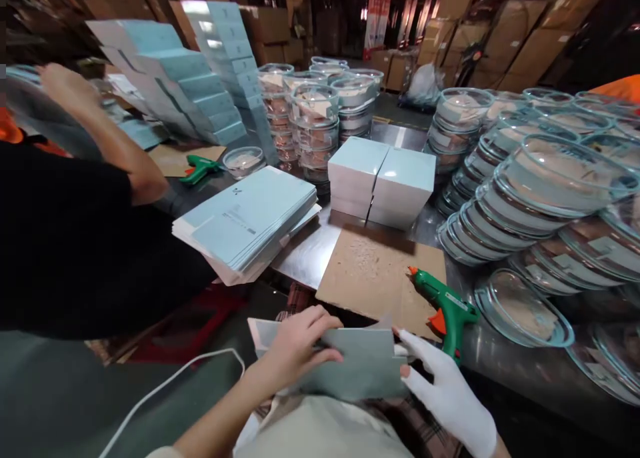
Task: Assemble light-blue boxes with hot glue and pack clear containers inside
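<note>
A light blue cardboard box, partly folded, rests at my lap in front of the table. My left hand, bare, is closed over its upper left edge, thumb on the near face. At its right end, my right hand pinches the board; it wears a white glove with bare thumb and finger tips. Behind the box lies a brown cardboard sheet with dried glue marks. A green glue gun with an orange tip and trigger lies at its right edge.
A stack of flat blue boxes stands left, two blue blocks behind. Stacked glass dishes fill the right. A co-worker's arm reaches beside more blue boxes and another green glue gun. A white cord hangs lower left.
</note>
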Tool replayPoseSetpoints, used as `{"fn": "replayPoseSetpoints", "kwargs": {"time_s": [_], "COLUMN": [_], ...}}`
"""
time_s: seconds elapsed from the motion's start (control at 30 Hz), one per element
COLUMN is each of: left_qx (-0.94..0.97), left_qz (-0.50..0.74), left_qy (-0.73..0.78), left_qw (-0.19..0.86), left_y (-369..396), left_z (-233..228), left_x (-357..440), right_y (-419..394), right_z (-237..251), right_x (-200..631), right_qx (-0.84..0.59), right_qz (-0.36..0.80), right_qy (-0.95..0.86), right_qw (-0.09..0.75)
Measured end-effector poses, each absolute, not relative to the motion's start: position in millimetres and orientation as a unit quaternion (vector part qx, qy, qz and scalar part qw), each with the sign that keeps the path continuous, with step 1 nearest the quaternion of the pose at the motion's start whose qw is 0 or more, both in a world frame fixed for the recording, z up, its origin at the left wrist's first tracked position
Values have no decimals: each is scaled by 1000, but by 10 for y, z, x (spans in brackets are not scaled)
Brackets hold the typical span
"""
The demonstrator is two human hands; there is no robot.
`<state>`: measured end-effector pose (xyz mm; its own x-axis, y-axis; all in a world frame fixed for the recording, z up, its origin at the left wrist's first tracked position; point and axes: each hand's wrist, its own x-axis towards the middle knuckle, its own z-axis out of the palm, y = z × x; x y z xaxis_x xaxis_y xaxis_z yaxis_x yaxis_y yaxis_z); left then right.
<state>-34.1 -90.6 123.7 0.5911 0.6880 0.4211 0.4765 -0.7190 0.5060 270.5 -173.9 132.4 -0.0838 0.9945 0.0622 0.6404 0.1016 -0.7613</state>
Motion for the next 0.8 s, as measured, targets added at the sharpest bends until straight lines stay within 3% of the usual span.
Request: {"fn": "replayPoseSetpoints", "kwargs": {"time_s": [0.07, 0.17, 0.5, 0.7, 0.8], "left_qx": [870, 865, 858, 876, 889], "left_qz": [306, 295, 298, 265, 246], "left_qy": [331, 333, 351, 347, 347], "left_qw": [200, 230, 226, 207, 166], "left_y": [-936, -955, -928, -910, -897], "left_z": [1142, 1057, 1128, 1124, 1072], "left_x": [-345, -323, -302, -270, -268], "right_y": [-1796, -1817, -1844, -1833, -1832], "right_z": [1313, 1345, 1370, 1337, 1251], "right_x": [2729, 2723, 2560, 2479, 2538], "right_qx": [-609, -613, -566, -590, -599], "right_qz": [311, 245, 62, 151, 328], "right_qy": [-653, -647, -681, -697, -640], "right_qw": [325, 382, 460, 380, 352]}}
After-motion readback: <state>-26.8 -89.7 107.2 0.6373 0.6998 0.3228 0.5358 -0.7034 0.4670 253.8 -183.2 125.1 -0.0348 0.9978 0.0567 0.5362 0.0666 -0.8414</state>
